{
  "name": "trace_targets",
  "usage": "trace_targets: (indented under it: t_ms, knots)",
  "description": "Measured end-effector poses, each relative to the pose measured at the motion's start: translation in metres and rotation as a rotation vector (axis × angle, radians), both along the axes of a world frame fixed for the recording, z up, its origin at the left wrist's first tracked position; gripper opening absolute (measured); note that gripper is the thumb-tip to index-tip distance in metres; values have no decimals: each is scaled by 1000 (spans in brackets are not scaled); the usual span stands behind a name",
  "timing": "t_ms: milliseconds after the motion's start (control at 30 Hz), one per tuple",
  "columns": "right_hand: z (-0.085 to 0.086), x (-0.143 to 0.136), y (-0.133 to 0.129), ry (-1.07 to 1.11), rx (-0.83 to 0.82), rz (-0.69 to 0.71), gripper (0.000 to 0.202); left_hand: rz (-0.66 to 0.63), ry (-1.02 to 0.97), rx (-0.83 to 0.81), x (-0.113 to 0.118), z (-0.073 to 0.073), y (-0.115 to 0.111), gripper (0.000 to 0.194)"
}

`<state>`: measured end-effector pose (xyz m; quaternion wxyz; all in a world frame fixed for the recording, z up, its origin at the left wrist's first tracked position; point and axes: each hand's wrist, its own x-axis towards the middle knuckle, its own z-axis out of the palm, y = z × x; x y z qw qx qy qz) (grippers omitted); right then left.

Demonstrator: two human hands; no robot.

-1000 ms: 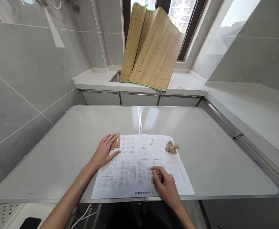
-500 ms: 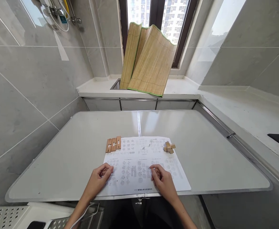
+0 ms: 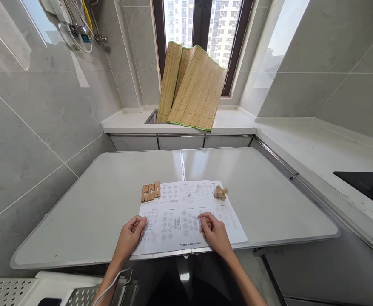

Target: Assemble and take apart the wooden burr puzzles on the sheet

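Observation:
A white printed sheet (image 3: 173,236), covered in small diagrams, lies on the folding table. At its left edge rests my left hand (image 3: 129,237), fingers curled and thumb against them, with nothing visible inside. My right hand (image 3: 216,233) sits on the sheet's right half, its fingers loosely curled and holding nothing I can see. Beyond it, at the sheet's far right corner, stands an interlocking wooden burr puzzle (image 3: 220,193). Several flat wooden pieces with cut-outs (image 3: 151,192) lie side by side at the far left corner of the sheet.
The pale folding table (image 3: 78,221) has a centre seam. Behind it, a bamboo mat (image 3: 195,93) leans against the window on a white ledge (image 3: 125,121). A white counter (image 3: 326,144) with a black panel (image 3: 361,187) runs along the right. A white cable (image 3: 109,287) crosses my left forearm.
The view has shifted slightly, so the table and sheet appear a little differently placed. My left hand has slid a little toward the sheet's left edge. The wooden pieces stay where they were.

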<state>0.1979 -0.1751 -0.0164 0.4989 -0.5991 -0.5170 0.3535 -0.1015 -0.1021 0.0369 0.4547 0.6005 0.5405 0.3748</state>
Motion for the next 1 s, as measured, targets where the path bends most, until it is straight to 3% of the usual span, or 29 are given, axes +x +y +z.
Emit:
trace_targets:
  t_ms: [633,1000]
  knots:
    - [3,0,-2,-36,-80,1,44,27,56,-53,2,-4,3,58]
    - [4,3,-1,173,-214,23,46,41,119,-100,-3,-13,5,57]
